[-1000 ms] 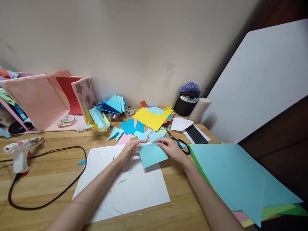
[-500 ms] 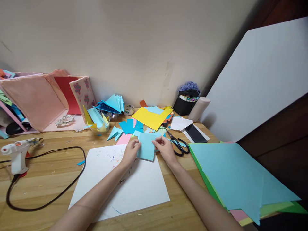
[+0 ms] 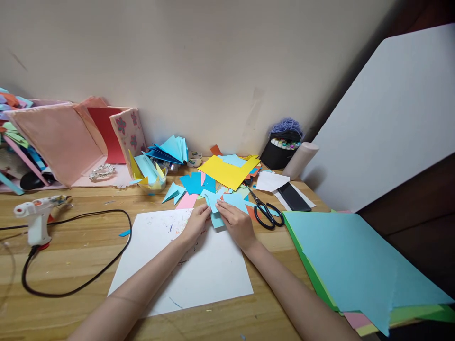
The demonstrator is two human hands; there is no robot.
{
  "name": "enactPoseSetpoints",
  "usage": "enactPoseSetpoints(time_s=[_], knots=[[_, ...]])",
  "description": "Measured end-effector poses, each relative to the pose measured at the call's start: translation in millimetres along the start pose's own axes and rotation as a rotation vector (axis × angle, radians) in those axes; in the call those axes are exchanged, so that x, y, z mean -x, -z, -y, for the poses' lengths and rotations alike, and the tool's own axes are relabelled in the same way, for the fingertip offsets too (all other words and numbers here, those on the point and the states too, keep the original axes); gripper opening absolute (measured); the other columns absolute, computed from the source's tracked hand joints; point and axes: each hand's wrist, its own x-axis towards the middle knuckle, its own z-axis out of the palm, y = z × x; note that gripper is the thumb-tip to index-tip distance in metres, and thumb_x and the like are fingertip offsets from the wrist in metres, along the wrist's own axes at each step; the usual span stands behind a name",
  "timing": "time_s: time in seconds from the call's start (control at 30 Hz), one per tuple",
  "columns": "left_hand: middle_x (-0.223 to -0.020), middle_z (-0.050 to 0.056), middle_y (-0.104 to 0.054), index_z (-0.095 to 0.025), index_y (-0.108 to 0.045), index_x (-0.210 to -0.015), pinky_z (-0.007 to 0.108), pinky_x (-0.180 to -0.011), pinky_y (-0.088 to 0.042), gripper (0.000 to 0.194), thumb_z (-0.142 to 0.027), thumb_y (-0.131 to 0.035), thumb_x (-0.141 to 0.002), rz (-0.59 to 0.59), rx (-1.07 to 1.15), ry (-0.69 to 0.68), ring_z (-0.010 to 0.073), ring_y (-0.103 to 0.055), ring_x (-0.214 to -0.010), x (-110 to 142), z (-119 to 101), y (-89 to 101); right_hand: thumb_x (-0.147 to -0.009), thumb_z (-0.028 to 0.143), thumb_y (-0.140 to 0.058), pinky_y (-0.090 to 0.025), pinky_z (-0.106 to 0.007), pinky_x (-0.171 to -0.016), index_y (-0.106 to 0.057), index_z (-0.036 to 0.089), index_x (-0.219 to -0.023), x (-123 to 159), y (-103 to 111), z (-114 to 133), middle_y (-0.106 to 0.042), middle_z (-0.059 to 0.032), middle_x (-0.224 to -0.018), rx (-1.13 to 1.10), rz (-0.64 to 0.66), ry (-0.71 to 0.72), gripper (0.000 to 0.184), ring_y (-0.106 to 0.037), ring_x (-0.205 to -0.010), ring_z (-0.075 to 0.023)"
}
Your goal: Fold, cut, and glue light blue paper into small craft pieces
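Observation:
A small light-blue piece of paper (image 3: 217, 220) is between my two hands, bent over on itself near the top edge of a marked white sheet (image 3: 199, 279). My left hand (image 3: 198, 221) pinches its left side. The fingers of my right hand (image 3: 235, 222) are closed together over its right part, and the thumb is hidden. Just beyond lie cut scraps, among them a yellow sheet (image 3: 229, 173) and a blue piece (image 3: 197, 183). Black-handled scissors (image 3: 266, 212) rest to the right of my right hand. A folded light-blue piece (image 3: 174, 192) stands at the left.
A white glue gun (image 3: 37, 220) with a looping black cord is at the left. Large coloured sheets (image 3: 348, 260) are stacked at the right. Along the wall stand a pink box (image 3: 53, 142), a cup of folded paper (image 3: 152, 182), a black marker holder (image 3: 279, 156) and a pale cylinder (image 3: 301, 160).
The light-blue paper was held flat and open; now it is bent over. My right hand has moved left onto it, its fingers closing over the paper. The view has shifted slightly left.

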Motion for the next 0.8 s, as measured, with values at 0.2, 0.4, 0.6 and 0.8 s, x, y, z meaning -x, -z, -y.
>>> enactPoseSetpoints(time_s=[0.2, 0.4, 0.6, 0.8], knots=[[-0.078, 0.007, -0.066, -0.011, -0.064, -0.089, 0.026, -0.066, -0.045, 0.026, -0.025, -0.054, -0.069, 0.002, 0.058, 0.051, 0.0166, -0.059, -0.072, -0.7, -3.5, -0.7, -0.086, 0.011, -0.041, -0.048, -0.037, -0.089, -0.06, 0.023, -0.112, 2.0, -6.6, -2.1, -0.058, -0.0064, -0.118, 0.095, 0.046, 0.023, 0.034, -0.056, -0.107, -0.0208], [-0.063, 0.003, -0.061, -0.011, -0.064, -0.084, 0.024, -0.059, -0.043, 0.026, -0.03, -0.062, -0.067, 0.006, 0.045, 0.05, 0.0141, -0.056, -0.062, 0.2, -3.2, 1.0, -0.086, 0.011, -0.04, -0.048, -0.037, -0.088, -0.06, 0.019, -0.112, 0.8, -6.4, -0.9, -0.058, -0.0079, -0.118, 0.155, 0.085, 0.054, 0.034, -0.056, -0.107, -0.0218], [-0.067, 0.004, -0.063, -0.011, -0.064, -0.086, 0.023, -0.058, -0.041, 0.036, -0.039, -0.068, -0.064, 0.012, -0.003, 0.01, 0.0146, -0.056, -0.063, 0.4, -3.7, 0.6, -0.082, 0.007, -0.04, -0.046, -0.038, -0.091, -0.058, 0.019, -0.114, -0.3, -2.8, 3.6, -0.055, -0.0077, -0.122, 0.088, 0.109, 0.048, 0.038, -0.052, -0.112, -0.0223], [-0.079, 0.007, -0.067, -0.012, -0.061, -0.098, 0.023, -0.056, -0.041, 0.041, -0.036, -0.066, -0.066, 0.07, 0.036, 0.011, 0.0145, -0.057, -0.062, 2.6, -9.0, -1.9, -0.083, 0.02, -0.047, -0.045, -0.033, -0.089, -0.06, 0.022, -0.111, -1.7, 11.1, -5.2, -0.062, -0.0048, -0.113, -0.242, 0.031, -0.173, 0.031, -0.057, -0.104, -0.0187]])
